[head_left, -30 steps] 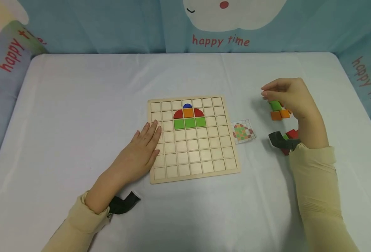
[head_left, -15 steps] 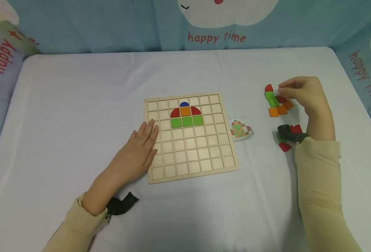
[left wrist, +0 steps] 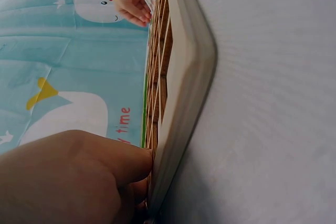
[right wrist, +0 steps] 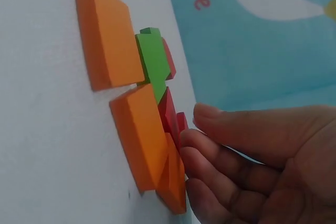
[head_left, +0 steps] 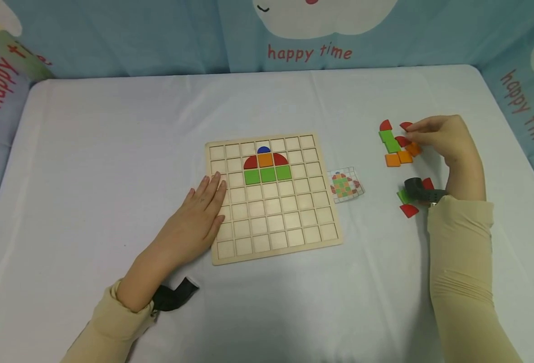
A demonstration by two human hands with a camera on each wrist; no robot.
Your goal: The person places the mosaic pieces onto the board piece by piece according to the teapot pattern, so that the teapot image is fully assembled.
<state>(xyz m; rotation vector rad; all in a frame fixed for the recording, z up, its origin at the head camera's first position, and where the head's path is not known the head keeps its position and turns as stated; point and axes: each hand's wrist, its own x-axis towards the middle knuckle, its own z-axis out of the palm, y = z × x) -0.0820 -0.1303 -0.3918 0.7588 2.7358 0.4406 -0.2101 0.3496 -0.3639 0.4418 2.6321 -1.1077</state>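
My left hand point(head_left: 196, 219) lies with fingers outstretched on the left edge of a wooden grid board point(head_left: 276, 256). On the board sit a blue half-round tile point(head_left: 263, 149), an orange square point(head_left: 265, 160), two red quarter-rounds with one point(head_left: 251, 162) at left, and a green row point(head_left: 268, 175). My right hand point(head_left: 448, 136) has thumb and index fingertips close together at a loose red quarter-round tile point(head_left: 405, 124), partly covering it. Whether they pinch it I cannot tell. Beside them lie green tiles point(right wrist: 153, 61), orange tiles point(right wrist: 139, 140) and another red tile point(right wrist: 168, 109).
A small printed pattern card point(head_left: 346, 184) rests against the board's right side. Nearer the right forearm lies a second cluster, with a red tile point(head_left: 409, 210) and a green tile point(head_left: 403, 196), partly behind the black wrist camera point(head_left: 414, 188). A patterned curtain point(head_left: 135, 38) stands behind the table.
My right hand has moved rightward from over the left of the loose tiles, uncovering several of them, then slightly back from the red tile. My left hand keeps its place on the board.
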